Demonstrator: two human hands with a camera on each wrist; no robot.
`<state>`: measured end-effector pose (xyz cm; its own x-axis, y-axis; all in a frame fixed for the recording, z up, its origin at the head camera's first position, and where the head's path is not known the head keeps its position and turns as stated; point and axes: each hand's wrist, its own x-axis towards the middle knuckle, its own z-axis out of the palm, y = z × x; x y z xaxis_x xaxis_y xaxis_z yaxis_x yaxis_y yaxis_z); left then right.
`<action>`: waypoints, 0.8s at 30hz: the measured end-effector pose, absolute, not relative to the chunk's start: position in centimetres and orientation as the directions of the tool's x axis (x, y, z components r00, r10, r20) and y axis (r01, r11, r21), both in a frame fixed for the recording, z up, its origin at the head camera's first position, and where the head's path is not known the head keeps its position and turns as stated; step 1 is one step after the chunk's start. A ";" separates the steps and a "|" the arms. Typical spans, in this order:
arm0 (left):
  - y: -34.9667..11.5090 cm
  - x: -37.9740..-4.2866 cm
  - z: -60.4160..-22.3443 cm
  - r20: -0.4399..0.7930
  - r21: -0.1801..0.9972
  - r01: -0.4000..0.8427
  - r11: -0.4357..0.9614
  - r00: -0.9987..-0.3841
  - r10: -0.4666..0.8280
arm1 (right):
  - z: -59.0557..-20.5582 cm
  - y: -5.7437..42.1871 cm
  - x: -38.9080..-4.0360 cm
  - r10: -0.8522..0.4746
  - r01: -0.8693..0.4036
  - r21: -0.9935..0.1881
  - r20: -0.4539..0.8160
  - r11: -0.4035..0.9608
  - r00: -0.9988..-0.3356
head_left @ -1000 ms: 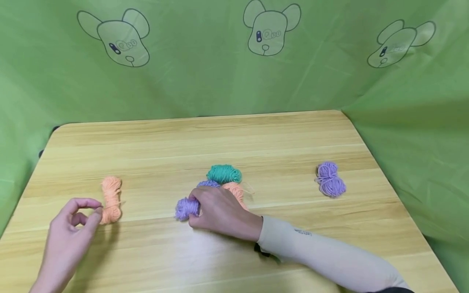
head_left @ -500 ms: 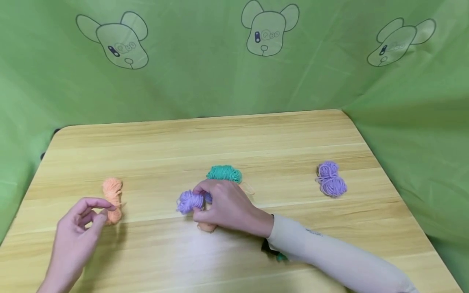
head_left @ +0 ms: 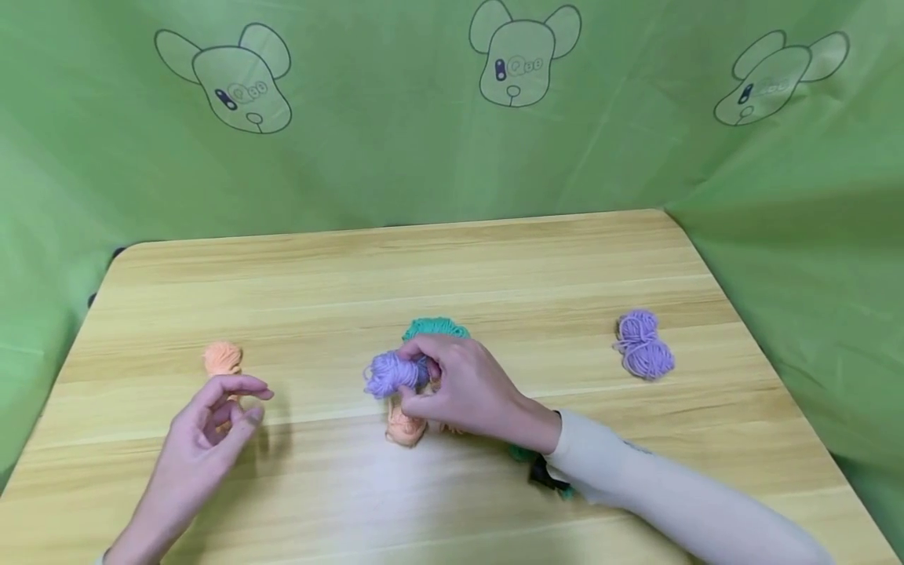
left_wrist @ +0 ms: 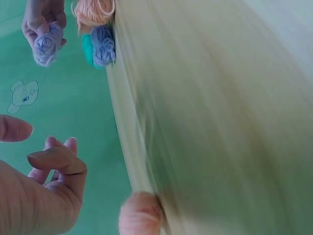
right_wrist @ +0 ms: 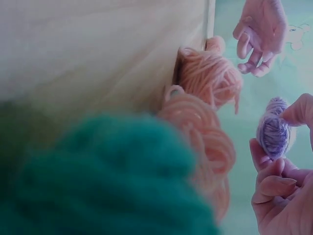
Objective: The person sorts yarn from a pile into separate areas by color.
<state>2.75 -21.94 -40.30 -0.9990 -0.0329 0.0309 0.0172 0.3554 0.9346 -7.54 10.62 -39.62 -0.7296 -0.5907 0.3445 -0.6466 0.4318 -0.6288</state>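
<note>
My right hand (head_left: 473, 392) pinches a purple yarn skein (head_left: 391, 374) between thumb and fingers, over the pile in the middle of the table. In the right wrist view the purple skein (right_wrist: 275, 129) is held up, apart from the pile. My left hand (head_left: 201, 447) hovers at the left with loosely bent fingers, thumb and forefinger apart, holding nothing. Behind it lies a peach yarn skein (head_left: 223, 358), partly hidden. Below the held skein lies another peach skein (head_left: 406, 426); a green skein (head_left: 435, 326) is just behind the right hand.
A second purple skein (head_left: 644, 345) lies alone at the right of the wooden table (head_left: 318, 290). A blue-purple skein (left_wrist: 103, 45) sits in the pile in the left wrist view. More green yarn (head_left: 523, 453) shows beneath the right wrist. Green cloth (head_left: 395, 157) surrounds the table.
My right hand has lifted the purple skein and drawn it back to the right, baring a peach skein beneath. My left hand has moved right, away from the left peach skein.
</note>
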 end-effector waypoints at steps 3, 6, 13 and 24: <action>-21.4 2.6 -40.2 0.023 0.932 0.013 0.362 -0.999 -0.024 | -39.4 11.1 -7.3 -0.581 -0.628 -0.651 0.335 0.427 -0.742; -21.1 2.4 -40.0 0.014 0.930 0.002 0.368 -0.999 -0.029 | -39.0 11.6 -7.0 -0.562 -0.590 -0.681 0.308 0.433 -0.768; -20.3 2.3 -40.0 -0.017 0.933 -0.020 0.359 -1.000 -0.012 | -37.7 13.3 -6.7 -0.512 -0.518 -0.735 0.269 0.438 -0.816; -19.4 1.7 -39.9 -0.029 0.930 -0.012 0.367 -0.999 0.040 | -37.4 16.4 -6.6 -0.444 -0.439 -0.762 0.222 0.476 -0.868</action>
